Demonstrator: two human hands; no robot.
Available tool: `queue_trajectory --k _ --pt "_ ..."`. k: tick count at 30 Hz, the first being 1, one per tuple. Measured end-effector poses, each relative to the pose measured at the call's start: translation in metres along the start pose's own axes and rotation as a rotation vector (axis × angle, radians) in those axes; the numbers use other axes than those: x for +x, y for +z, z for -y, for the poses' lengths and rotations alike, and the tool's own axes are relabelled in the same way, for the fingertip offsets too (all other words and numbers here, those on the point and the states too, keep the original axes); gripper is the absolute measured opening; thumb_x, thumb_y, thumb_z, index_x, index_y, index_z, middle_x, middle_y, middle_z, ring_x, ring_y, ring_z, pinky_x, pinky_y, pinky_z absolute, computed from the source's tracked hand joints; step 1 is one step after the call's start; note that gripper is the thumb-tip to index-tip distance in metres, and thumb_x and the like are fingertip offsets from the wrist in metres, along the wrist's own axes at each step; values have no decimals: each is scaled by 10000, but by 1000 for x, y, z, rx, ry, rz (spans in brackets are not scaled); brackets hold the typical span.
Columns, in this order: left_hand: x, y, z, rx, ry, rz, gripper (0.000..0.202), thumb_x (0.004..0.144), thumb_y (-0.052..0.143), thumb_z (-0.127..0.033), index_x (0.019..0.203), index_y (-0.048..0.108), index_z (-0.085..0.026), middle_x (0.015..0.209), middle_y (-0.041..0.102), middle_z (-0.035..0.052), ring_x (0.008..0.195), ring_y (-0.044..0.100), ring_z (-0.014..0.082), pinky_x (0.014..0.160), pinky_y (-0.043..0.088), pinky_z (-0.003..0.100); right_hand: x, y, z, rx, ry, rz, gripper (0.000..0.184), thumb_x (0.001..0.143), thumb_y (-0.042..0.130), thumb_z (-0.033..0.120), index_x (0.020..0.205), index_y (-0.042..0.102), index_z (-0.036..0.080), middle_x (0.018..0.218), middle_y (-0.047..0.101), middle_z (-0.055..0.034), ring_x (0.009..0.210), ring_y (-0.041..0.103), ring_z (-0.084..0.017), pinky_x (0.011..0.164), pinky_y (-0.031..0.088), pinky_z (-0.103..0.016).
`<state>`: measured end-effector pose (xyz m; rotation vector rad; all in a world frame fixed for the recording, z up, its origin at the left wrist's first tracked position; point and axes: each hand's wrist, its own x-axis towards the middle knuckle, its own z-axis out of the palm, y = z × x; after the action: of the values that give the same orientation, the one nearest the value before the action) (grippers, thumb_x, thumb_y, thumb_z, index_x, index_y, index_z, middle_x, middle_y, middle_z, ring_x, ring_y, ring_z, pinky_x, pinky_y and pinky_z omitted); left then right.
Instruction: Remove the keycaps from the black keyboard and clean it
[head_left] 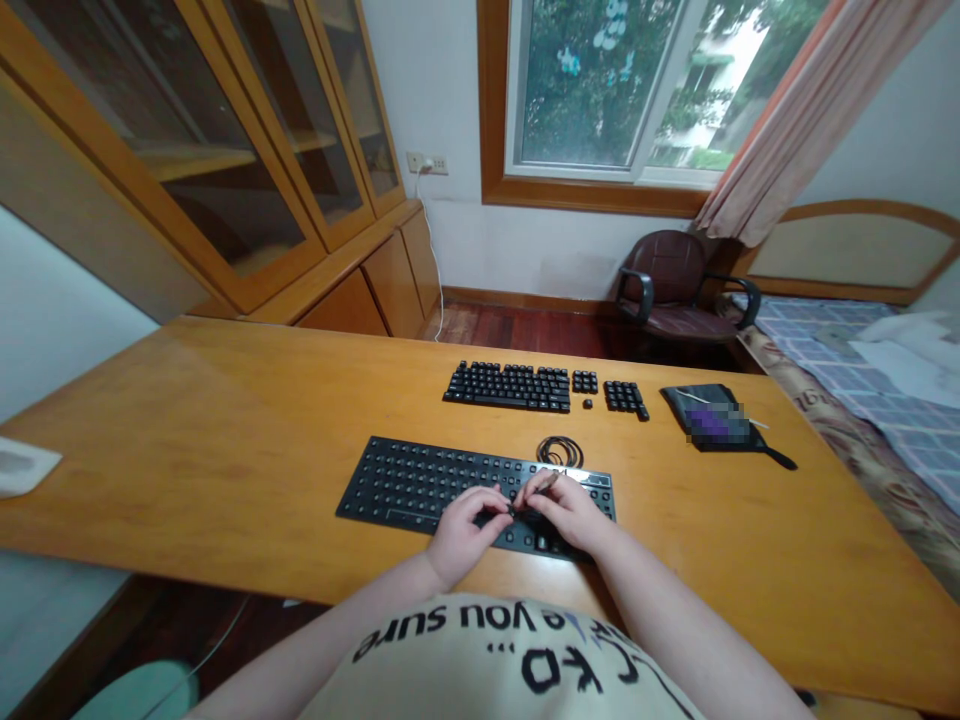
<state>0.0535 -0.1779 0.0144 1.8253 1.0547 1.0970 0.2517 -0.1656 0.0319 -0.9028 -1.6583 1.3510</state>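
Observation:
A black keyboard [420, 485] with its keycaps taken off lies on the desk in front of me, bare switches showing. Above its right half, my left hand [466, 525] is closed, thumb and forefinger pinching a small black keycap [513, 510]. My right hand [568, 510] is closed close beside it, round a slim brown tool [549, 481] whose tip meets the keycap area. The tool's exact kind is too small to make out. One black keycap [541, 543] sits on the keyboard's lower right part, below my right hand.
Loose black keycaps [510, 386] are laid out in keyboard order farther back. A coiled black cable [559, 452] lies behind the keyboard. To the right is a black pouch [712, 418] with thin sticks on it. A white object [26, 467] stands at the desk's [225, 440] left edge.

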Motion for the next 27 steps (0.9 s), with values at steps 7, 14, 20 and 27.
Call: queue_trajectory --k 7,14,20,27 --pt "-1 2 6 -47 15 -70 41 773 622 -178 765 582 -185 823 613 25 861 616 162 929 485 390 0 -8 5 -443 -227 -127 190 894 498 335 951 629 210 885 649 -71 839 607 -191 759 493 -338" --pt "0 1 6 -142 41 -31 104 760 653 -188 712 561 -185 797 600 19 834 600 158 922 472 382 1 12 9 -599 -366 31 182 844 583 251 1020 628 234 897 702 -55 833 645 -169 736 518 -287" --pt "1 -3 5 -122 46 19 115 781 639 -251 834 569 -178 911 590 61 903 571 190 831 470 341 12 -27 9 -771 -260 -180 182 838 558 224 997 647 231 944 686 -61 879 636 -188 785 513 -322" --pt "2 -4 2 -92 82 174 116 873 506 -260 868 588 -179 870 593 53 838 558 164 769 454 295 51 -120 -20 -1126 350 -484 216 776 584 231 960 683 177 1025 655 -101 942 607 -236 786 457 -301"
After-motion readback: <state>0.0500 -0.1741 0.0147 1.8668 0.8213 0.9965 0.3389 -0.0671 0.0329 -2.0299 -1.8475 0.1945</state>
